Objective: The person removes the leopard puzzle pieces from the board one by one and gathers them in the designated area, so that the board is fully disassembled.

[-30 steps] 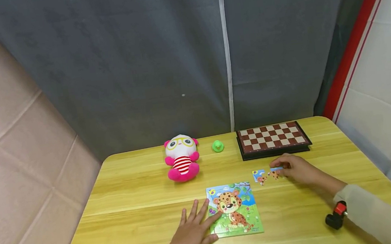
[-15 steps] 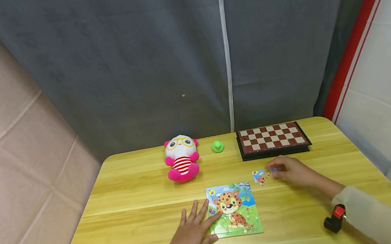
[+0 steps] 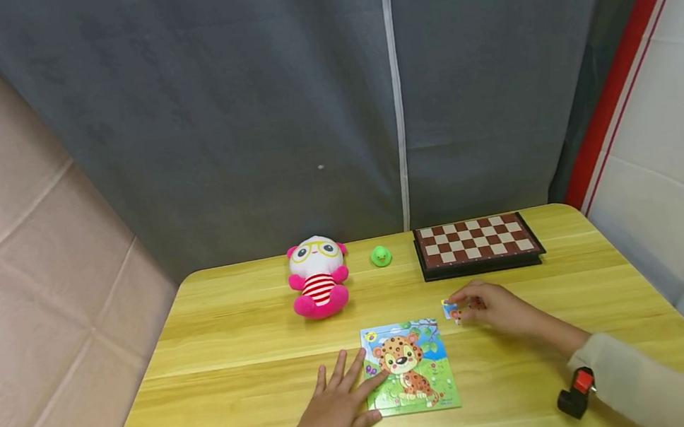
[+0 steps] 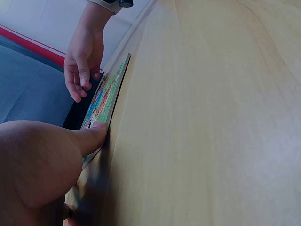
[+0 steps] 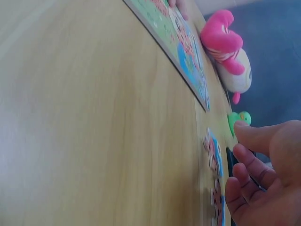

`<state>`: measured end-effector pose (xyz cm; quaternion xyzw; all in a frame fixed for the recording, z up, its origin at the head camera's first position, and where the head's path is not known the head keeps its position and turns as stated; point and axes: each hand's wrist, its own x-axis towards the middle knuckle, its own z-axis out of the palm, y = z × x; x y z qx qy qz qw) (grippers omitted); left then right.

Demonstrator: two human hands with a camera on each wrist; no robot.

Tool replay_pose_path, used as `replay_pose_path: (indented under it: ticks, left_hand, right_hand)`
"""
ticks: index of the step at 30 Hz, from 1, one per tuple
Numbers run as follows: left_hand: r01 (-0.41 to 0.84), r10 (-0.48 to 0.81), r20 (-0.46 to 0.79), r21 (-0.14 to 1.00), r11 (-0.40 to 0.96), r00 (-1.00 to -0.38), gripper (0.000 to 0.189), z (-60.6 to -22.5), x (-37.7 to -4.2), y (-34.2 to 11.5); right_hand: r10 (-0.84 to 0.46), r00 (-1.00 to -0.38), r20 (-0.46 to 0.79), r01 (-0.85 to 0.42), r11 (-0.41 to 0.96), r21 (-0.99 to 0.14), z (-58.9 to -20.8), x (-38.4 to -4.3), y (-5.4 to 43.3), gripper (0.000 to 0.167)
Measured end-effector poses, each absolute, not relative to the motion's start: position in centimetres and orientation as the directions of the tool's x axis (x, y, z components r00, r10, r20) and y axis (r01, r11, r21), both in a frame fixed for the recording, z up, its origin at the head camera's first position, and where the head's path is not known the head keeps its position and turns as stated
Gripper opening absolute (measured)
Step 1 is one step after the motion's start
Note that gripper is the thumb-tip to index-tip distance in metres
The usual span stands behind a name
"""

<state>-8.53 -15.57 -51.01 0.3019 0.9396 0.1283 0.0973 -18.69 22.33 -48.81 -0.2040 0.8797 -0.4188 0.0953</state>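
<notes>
A leopard jigsaw puzzle [image 3: 410, 383] lies flat at the middle of the table. My left hand [image 3: 334, 410] rests spread on its left side, fingertips and thumb [image 4: 96, 136] on the edge. Right of the puzzle, my right hand [image 3: 495, 309] hovers over two loose jigsaw pieces, holding nothing, its fingers loosely bent. The left puzzle piece [image 3: 448, 310] peeks out past the fingertips in the head view; most of the other is hidden under the hand. From the right wrist, both the near piece [image 5: 215, 153] and the second piece [image 5: 217, 202] show on the wood.
A pink and white plush toy [image 3: 319, 280] sits at the back of the table [image 3: 227, 370], beside a small green rubber duck [image 3: 381, 256]. A brown checkered chessboard box [image 3: 477, 243] stands behind my right hand. Grey curtain [image 3: 244, 147] hangs beyond the table's far edge.
My right hand has moved left, from over the right loose piece toward the left one. The left hand and the puzzle stay where they were.
</notes>
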Motion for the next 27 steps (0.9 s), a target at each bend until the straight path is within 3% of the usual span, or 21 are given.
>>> replay_pose_path:
  ticks: [27]
  left_hand:
    - [0.534, 0.592, -0.121, 0.320, 0.783, -0.797, 0.061, -51.0, -8.6, -15.5]
  right_hand:
    - [-0.525, -0.851, 0.027, -0.333, 0.497, -0.802, -49.4, -16.9, 16.7, 0.028]
